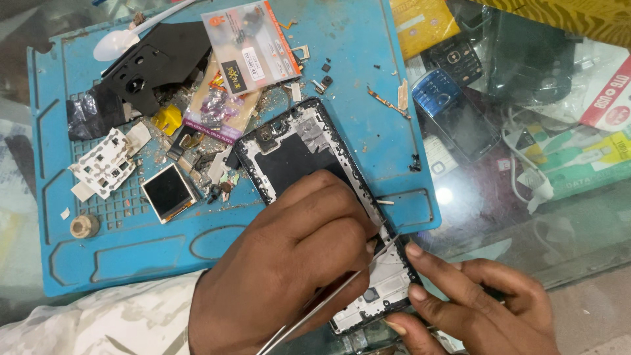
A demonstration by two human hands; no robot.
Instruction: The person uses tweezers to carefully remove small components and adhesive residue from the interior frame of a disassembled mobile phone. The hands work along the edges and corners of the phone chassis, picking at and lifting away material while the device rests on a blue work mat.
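An opened smartphone [294,154] with its back off lies slanted on a blue repair mat [368,59], its lower end hanging over the mat's front edge. My left hand [296,256] covers the phone's middle and grips thin metal tweezers [328,299], whose tips reach the phone's right rim. My right hand [473,306] is at the lower right, with its fingertips pressed against the phone's right edge and bottom corner, holding it steady. The phone's middle is hidden under my left hand.
On the mat lie a small loose screen [168,192], a white keypad sheet [102,163], black plastic covers [158,62], a spare-part packet [253,46], a white spoon [118,41] and several scraps. On the glass counter to the right are a blue keypad phone [453,112], a white cable [529,174] and boxes.
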